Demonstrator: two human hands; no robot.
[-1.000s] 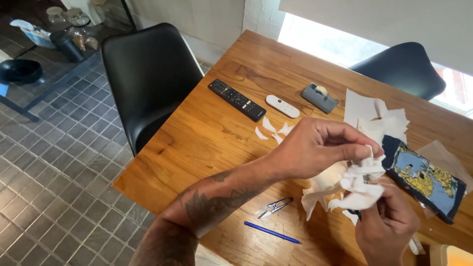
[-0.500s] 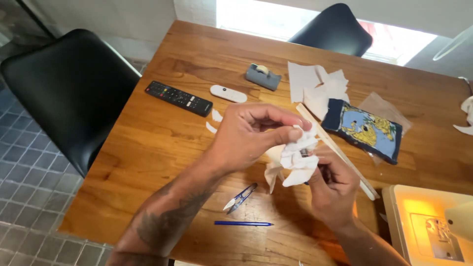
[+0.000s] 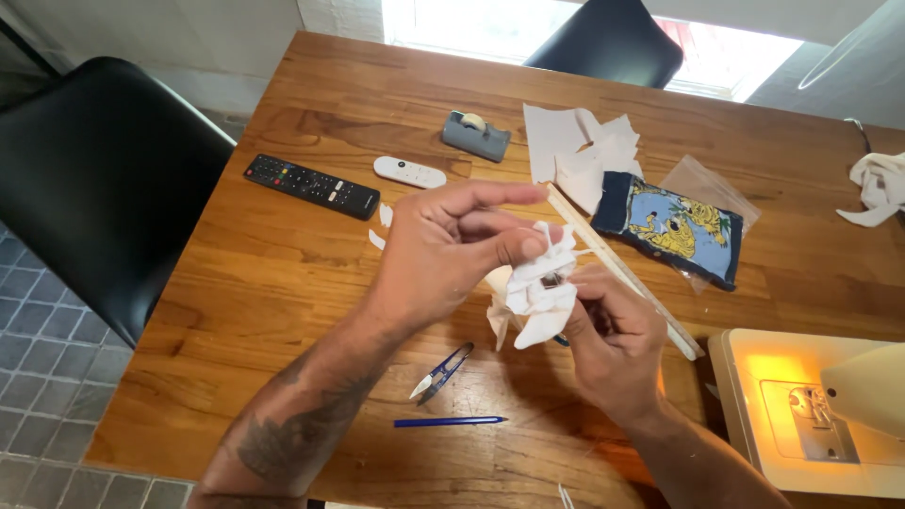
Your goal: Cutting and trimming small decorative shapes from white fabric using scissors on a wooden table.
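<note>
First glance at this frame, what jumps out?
Both hands meet mid-table: the left hand and right hand pinch a crumpled white fabric piece. A blue patterned pouch lies behind them, and a lit sewing machine glows at the lower right.

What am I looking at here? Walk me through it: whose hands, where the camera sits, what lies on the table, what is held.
No machine here: a person works with bare hands, filmed by a camera on their head looking down. The left hand and right hand together pinch a crumpled white cloth piece above a wooden table. On the table lie thread snips, a blue pen, a black remote, a white remote, a grey tape dispenser, white fabric pieces, a blue and yellow printed fabric and a wooden stick. A sewing machine stands at the right.
</note>
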